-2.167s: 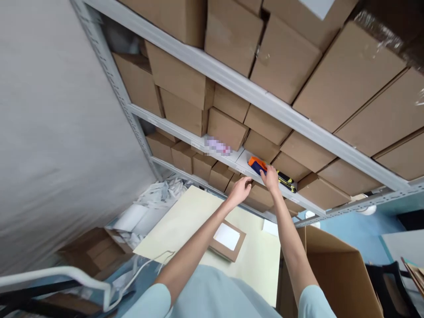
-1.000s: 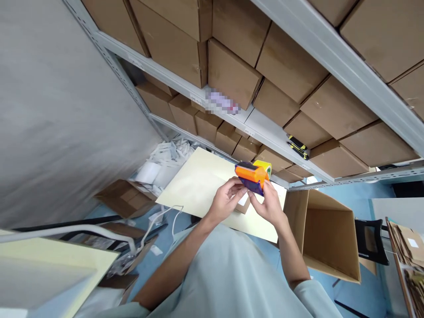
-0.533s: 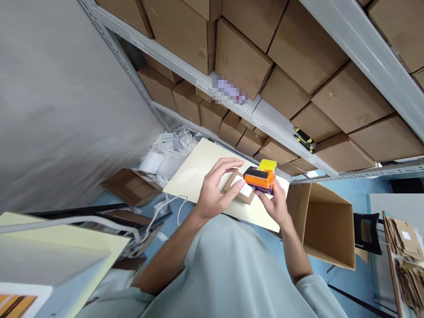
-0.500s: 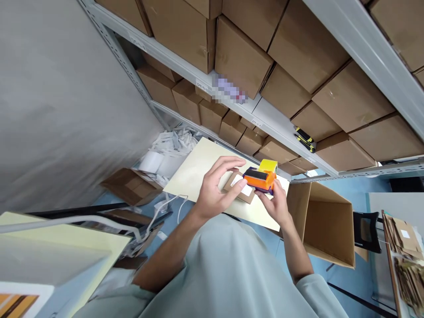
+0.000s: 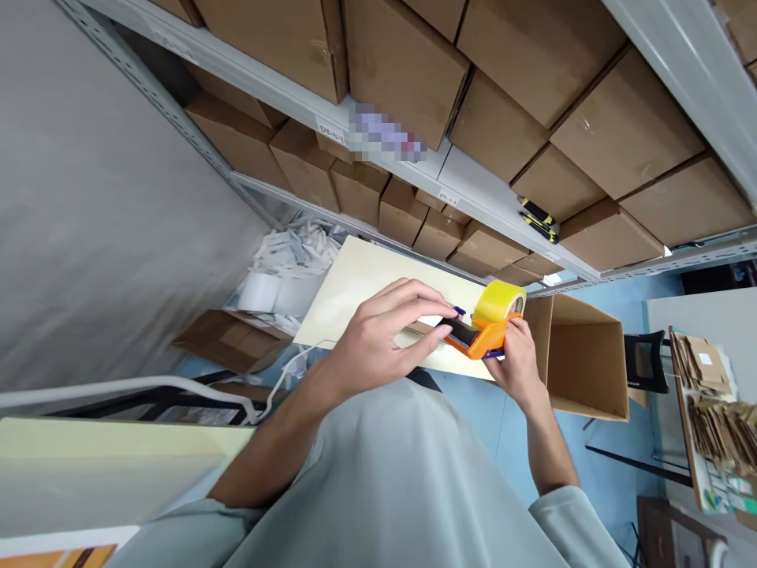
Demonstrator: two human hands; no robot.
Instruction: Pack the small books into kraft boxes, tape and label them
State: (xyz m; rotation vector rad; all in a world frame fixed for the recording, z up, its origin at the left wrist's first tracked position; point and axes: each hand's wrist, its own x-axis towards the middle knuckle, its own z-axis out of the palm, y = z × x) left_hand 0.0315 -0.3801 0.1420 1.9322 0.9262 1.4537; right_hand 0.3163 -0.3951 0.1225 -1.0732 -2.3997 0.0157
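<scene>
An orange tape dispenser [image 5: 486, 338] with a yellow tape roll [image 5: 495, 301] and a dark handle is held over the cream table [image 5: 337, 285]. My right hand [image 5: 519, 359] grips its right end. At the handle's left end, my left hand [image 5: 393, 335] has its thumb and fingertips spread apart around the tip, touching or very near it. Behind my left hand, a brown package [image 5: 421, 326] with a white label lies on the table, mostly hidden.
Shelves of brown cartons [image 5: 408, 67] rise beyond the table, with yellow-black cutters [image 5: 538, 221] on a ledge. An open carton [image 5: 585, 359] stands at the right. White scraps [image 5: 301, 256] and a low open box [image 5: 236, 339] are at the left.
The dispenser has turned and shifted right in my right hand, its tape roll now nearer. My left hand has come to its handle end and covers more of the package. The view has shifted.
</scene>
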